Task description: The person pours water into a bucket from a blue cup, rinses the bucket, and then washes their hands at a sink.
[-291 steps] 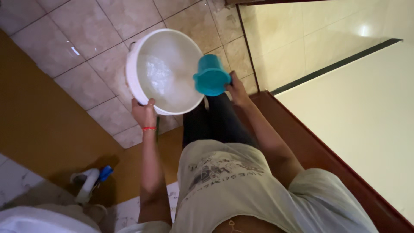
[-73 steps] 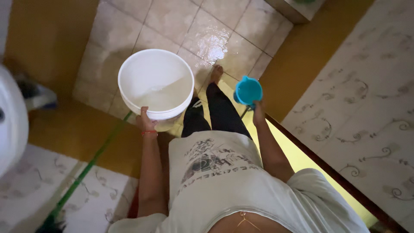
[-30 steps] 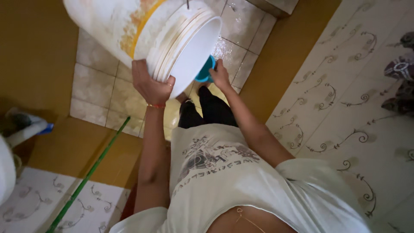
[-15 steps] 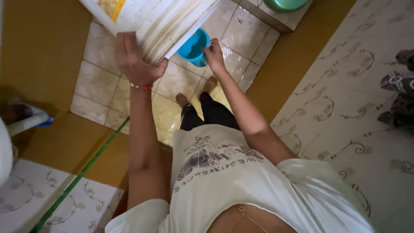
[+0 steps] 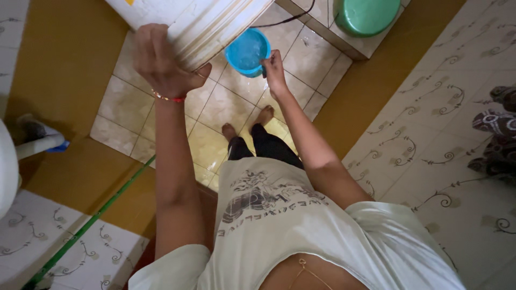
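Observation:
My left hand (image 5: 161, 62) grips the ribbed rim of a big white bucket (image 5: 199, 21), raised high and tipped over with its mouth facing right and down. My right hand (image 5: 273, 67) holds a small blue mug (image 5: 247, 52) by its handle, right under the bucket's lip, with water showing inside it. A red band sits on my left wrist. My bare feet (image 5: 252, 122) stand on wet beige floor tiles (image 5: 226, 102) below.
A green tub (image 5: 368, 15) sits on a tiled ledge at the top right. A thin dark cord (image 5: 279, 21) runs by the bucket. A green stick (image 5: 86, 228) leans at the lower left, near a white fixture (image 5: 8, 166). Patterned wall tiles (image 5: 446, 134) fill the right side.
The bucket went from held level to lifted and tipped steeply. The blue mug moved under its lip and now shows water inside. The view has shifted, bringing the green tub into sight.

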